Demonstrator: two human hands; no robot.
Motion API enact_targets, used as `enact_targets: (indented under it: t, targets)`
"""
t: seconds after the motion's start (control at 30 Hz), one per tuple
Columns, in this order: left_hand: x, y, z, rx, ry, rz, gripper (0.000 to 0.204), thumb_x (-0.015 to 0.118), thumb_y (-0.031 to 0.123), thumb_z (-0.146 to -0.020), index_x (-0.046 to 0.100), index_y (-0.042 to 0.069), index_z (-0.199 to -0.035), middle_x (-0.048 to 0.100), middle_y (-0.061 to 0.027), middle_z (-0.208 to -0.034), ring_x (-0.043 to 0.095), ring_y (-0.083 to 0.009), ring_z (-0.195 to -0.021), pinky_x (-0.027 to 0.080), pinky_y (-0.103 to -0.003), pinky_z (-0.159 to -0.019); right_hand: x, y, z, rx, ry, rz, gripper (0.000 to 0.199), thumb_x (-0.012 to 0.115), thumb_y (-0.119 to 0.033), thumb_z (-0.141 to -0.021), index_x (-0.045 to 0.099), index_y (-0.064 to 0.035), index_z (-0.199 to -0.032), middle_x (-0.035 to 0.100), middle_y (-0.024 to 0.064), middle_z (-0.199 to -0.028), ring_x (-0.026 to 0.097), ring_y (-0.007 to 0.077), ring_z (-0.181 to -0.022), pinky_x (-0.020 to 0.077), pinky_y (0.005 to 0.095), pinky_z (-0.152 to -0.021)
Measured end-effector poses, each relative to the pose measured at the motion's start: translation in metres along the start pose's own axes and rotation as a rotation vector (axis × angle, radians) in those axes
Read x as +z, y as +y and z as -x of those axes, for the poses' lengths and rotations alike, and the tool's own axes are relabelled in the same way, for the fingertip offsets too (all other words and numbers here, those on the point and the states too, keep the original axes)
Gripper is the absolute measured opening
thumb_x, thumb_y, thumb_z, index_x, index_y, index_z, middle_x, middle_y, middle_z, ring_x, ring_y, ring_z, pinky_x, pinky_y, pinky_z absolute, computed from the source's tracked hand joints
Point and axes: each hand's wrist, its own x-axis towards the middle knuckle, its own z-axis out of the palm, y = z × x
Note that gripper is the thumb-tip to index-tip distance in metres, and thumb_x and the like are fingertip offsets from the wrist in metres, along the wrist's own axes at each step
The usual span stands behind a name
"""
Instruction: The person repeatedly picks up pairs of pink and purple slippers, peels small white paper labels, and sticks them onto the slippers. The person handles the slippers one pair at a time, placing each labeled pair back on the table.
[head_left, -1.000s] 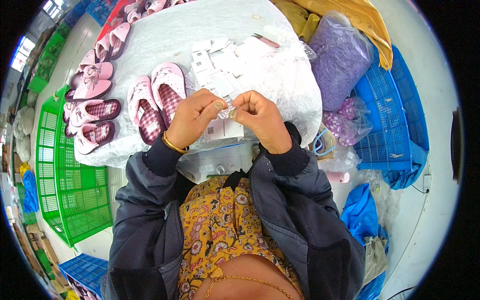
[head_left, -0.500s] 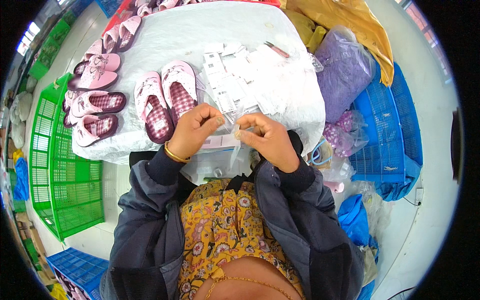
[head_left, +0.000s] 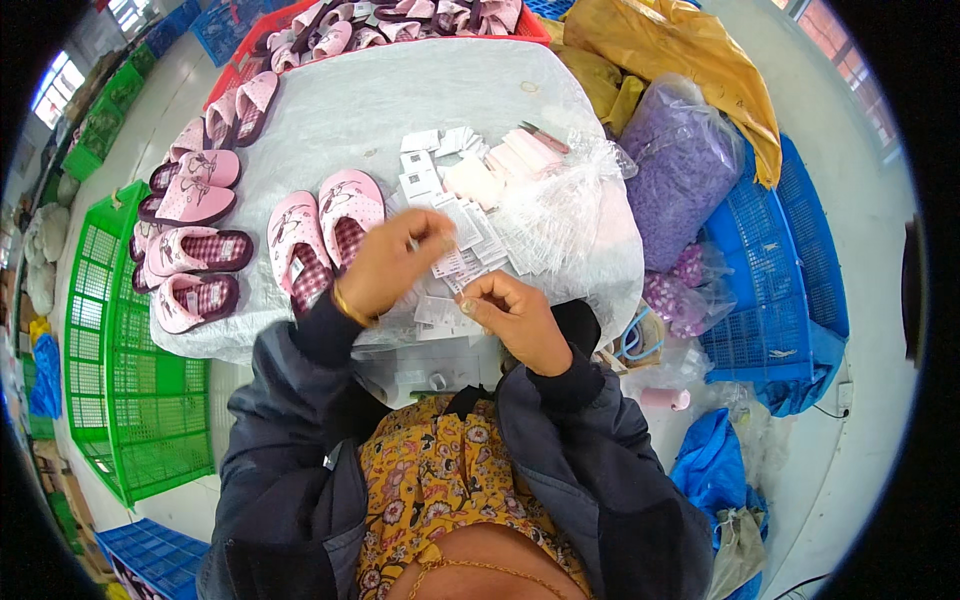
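Note:
My left hand [head_left: 388, 262] is over the near part of the table, beside a pair of pink slippers [head_left: 352, 192] with checked insoles. Its fingers are curled and smeared by motion, and any small thing in them is hidden. Lower and to the right, my right hand [head_left: 522, 322] is closed in a pinch at the near edge of the paper tags. What it pinches is too small to make out. Several white printed tags [head_left: 420, 182] are spread beyond my hands, with a heap of clear plastic strands [head_left: 570, 205] to their right.
More pink slippers [head_left: 205, 250] line the table's left side. A red crate [head_left: 535, 28] of slippers stands at the far edge. Small tweezers or snips [head_left: 545, 138] lie behind the tags. Green crates [head_left: 140, 400] stand left; a purple bag [head_left: 685, 165] and blue crates [head_left: 755, 260] stand right.
My hands were raised close together, a clear strip hanging by the right one. My right hand is now lower, and the strip no longer shows. The view has tilted up slightly.

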Motion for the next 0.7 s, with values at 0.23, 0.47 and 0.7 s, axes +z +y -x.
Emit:
enact_targets:
  t: [0.23,0.47,0.7]
  targets:
    - [-0.047,-0.096,-0.148,-0.01,0.107,-0.92,0.039,0.066,0.035,-0.083,0.068,0.007,-0.11,0.067,-0.0152,-0.104,0.064,-0.0331,-0.099,0.052,-0.043,-0.083,-0.011,0.014,0.001,0.009,-0.04,0.0,0.012,0.066,-0.014,-0.094,0.063,-0.0029,-0.097,0.056,-0.0048,-0.077,0.046,0.0024,-0.066,0.0394,0.0206,-0.059]
    - [-0.026,-0.108,-0.194,-0.344,-0.107,-1.208,0.047,0.062,0.05,-0.083,0.074,0.007,-0.098,0.07,-0.0191,-0.104,0.067,-0.0357,-0.1,0.053,-0.045,-0.085,-0.03,0.025,0.009,0.001,0.034,-0.032,0.012,0.068,-0.013,-0.092,0.063,-0.0021,-0.095,0.056,-0.0053,-0.076,0.046,0.0026,-0.068,0.0405,0.0212,-0.06]
    - [-0.015,-0.127,-0.194,-0.097,-0.131,-1.441,0.025,0.059,0.028,-0.087,0.075,0.008,-0.089,0.073,-0.0153,-0.092,0.071,-0.0326,-0.086,0.056,-0.044,-0.074,-0.032,0.03,0.013,0.01,0.034,-0.058,0.012,0.067,-0.014,-0.093,0.063,-0.0021,-0.094,0.056,-0.0058,-0.077,0.046,0.0022,-0.068,0.0401,0.0207,-0.06]
